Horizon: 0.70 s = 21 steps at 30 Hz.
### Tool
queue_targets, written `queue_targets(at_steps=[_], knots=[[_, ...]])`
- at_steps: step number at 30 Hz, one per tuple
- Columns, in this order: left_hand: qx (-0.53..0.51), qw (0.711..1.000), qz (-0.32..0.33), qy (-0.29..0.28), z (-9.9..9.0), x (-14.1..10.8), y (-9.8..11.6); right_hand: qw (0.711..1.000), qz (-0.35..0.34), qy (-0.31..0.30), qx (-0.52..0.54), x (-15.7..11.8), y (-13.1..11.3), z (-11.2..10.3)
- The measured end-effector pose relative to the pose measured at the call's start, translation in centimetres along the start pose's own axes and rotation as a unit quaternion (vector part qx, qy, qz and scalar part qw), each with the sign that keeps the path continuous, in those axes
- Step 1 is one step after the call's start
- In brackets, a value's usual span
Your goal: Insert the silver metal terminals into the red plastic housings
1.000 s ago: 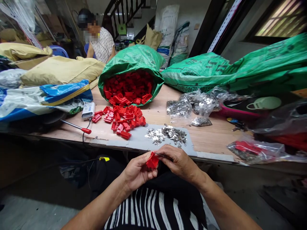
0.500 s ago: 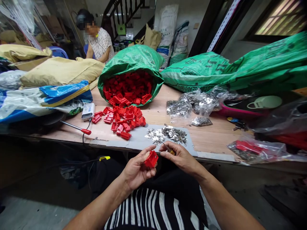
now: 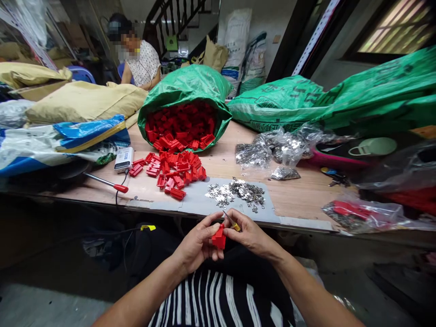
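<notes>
In the head view my left hand (image 3: 200,240) grips a red plastic block-shaped part (image 3: 218,237) between thumb and fingers, just below the table edge. Close beside it, my right hand (image 3: 250,234) is closed around a small pointed tool with a yellow handle (image 3: 235,225); its thin metal tip points up and left. The right thumb and fingertips are at the red part's right side; whether they also pinch a small metal piece cannot be seen. Beyond my hands lies a pile of small shiny metal pieces (image 3: 247,191) on a grey mat (image 3: 194,204).
Loose red parts (image 3: 179,170) spill from a green sack (image 3: 190,81). Clear bags of metal pieces (image 3: 254,156) lie to the right. A red-tipped metal lever (image 3: 105,181) and a white power bank (image 3: 124,160) are at left. Another person (image 3: 143,61) sits behind the sacks.
My hands have come together, the right moving down and inward to the red part. The red part has turned in my left hand. The tool's tip now points up and left above it.
</notes>
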State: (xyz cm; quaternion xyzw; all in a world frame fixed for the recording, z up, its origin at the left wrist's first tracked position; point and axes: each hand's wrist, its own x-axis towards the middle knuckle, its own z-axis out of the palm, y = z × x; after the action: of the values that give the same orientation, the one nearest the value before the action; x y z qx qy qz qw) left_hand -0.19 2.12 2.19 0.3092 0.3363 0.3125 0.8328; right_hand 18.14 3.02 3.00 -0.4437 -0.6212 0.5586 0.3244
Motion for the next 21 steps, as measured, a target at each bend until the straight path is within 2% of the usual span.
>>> queue_targets(at_steps=[2,4,8,9,11,14,21], knots=[[0.091,0.994,0.053,0.022,-0.05,-0.05,-0.04,0.999,0.008,0.029,0.01,-0.17,0.58,-0.09],[0.213,0.965,0.146,0.049,-0.25,-0.15,-0.14,0.998,0.019,0.057,0.022,-0.38,0.93,-0.19],[0.409,0.84,0.347,0.085,-0.65,-0.18,-0.43,0.995,0.027,0.081,0.044,-0.66,0.88,0.07],[0.431,0.815,0.377,0.091,-0.69,-0.14,-0.46,0.995,0.025,0.083,0.045,-0.66,0.79,0.22],[0.454,0.783,0.414,0.098,-0.71,-0.03,-0.44,0.995,0.024,0.084,0.051,-0.61,0.63,0.49],[0.468,0.767,0.426,0.105,-0.69,0.01,-0.3,0.994,0.038,0.077,0.067,-0.57,0.47,0.62],[0.471,0.77,0.416,0.11,-0.37,-0.38,-0.16,0.986,0.1,0.037,0.127,-0.86,0.08,0.27]])
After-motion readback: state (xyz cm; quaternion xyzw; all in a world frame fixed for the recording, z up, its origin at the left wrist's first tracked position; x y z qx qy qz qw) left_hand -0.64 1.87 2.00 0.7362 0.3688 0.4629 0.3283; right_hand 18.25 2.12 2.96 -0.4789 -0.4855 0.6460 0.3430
